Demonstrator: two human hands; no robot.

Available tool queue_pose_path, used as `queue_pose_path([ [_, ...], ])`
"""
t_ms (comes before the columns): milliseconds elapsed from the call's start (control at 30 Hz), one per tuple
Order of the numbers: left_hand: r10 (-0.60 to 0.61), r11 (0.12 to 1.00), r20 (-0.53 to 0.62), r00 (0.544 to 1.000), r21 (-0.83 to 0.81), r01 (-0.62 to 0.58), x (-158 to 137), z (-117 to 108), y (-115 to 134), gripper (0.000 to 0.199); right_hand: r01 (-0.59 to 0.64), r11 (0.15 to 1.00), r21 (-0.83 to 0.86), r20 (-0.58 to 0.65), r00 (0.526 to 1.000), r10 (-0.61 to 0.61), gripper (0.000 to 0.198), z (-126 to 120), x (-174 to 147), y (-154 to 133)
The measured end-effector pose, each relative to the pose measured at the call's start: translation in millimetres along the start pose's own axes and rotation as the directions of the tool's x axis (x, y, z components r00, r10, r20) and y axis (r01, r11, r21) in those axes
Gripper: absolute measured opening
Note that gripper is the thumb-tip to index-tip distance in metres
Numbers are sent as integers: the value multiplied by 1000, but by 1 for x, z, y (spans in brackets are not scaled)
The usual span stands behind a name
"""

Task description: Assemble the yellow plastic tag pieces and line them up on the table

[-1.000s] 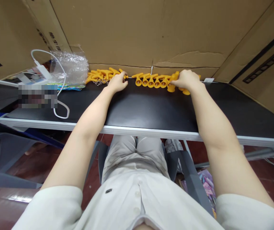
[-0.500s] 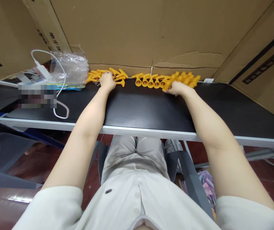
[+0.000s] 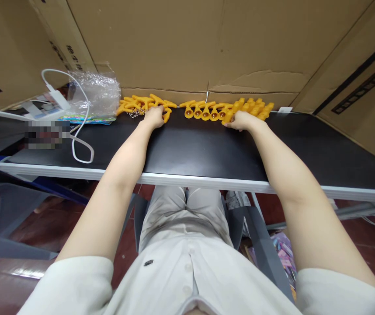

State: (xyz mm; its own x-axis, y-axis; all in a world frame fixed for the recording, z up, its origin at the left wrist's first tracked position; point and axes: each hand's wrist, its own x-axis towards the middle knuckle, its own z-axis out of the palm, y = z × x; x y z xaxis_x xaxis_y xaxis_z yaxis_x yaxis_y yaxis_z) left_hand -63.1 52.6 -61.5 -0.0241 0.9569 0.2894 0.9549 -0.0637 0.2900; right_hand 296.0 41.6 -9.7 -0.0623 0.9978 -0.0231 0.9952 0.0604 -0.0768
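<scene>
At the right end of a loose pile of yellow plastic pieces (image 3: 138, 104), with small metal chains among them, is my left hand (image 3: 154, 117). Its fingers are curled around a yellow piece (image 3: 167, 116) whose end sticks out to the right. My right hand (image 3: 244, 120) is closed on another yellow piece (image 3: 227, 119) at the front of a dense cluster of yellow pieces (image 3: 256, 107). To its left stands a row of yellow pieces with round, cup-like ends (image 3: 206, 114) facing me. My fingers partly hide both held pieces.
The black table (image 3: 194, 151) has a metal front edge (image 3: 207, 180). Cardboard walls (image 3: 174, 48) close off the back and sides. Clear plastic bags (image 3: 95, 94), a white cable (image 3: 84, 151) and a colourful flat packet (image 3: 92, 119) lie at left. A white tag (image 3: 285, 110) sits at back right.
My left hand has shifted right and slightly toward me, from over the pile onto the piece at its right end. More chains show behind it. My right hand stays in place.
</scene>
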Motion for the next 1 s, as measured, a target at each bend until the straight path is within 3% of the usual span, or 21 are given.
queue_pose_path([
  [100,-5,989,-31,1000,-151,0,3,-2,-2,41,14,1000,-26,7,1000,-13,20,-2,-1,-1],
  [267,-62,945,-134,989,-327,14,13,-6,-4,39,-9,1000,20,54,999,8,35,-8,-3,1],
  [400,-203,833,-247,948,-552,35,20,-10,-3,33,-57,989,138,48,998,51,38,-9,-4,4],
  [533,-319,746,-312,895,-665,34,28,-13,-4,36,-49,973,226,23,999,45,40,-7,-6,6],
  [733,-374,694,-295,880,-718,54,40,-13,-2,44,-14,958,287,-21,1000,20,45,-5,-7,5],
  [1000,-397,420,-102,912,-904,81,33,-15,18,49,-2,976,216,-109,994,26,18,-2,-4,1],
])
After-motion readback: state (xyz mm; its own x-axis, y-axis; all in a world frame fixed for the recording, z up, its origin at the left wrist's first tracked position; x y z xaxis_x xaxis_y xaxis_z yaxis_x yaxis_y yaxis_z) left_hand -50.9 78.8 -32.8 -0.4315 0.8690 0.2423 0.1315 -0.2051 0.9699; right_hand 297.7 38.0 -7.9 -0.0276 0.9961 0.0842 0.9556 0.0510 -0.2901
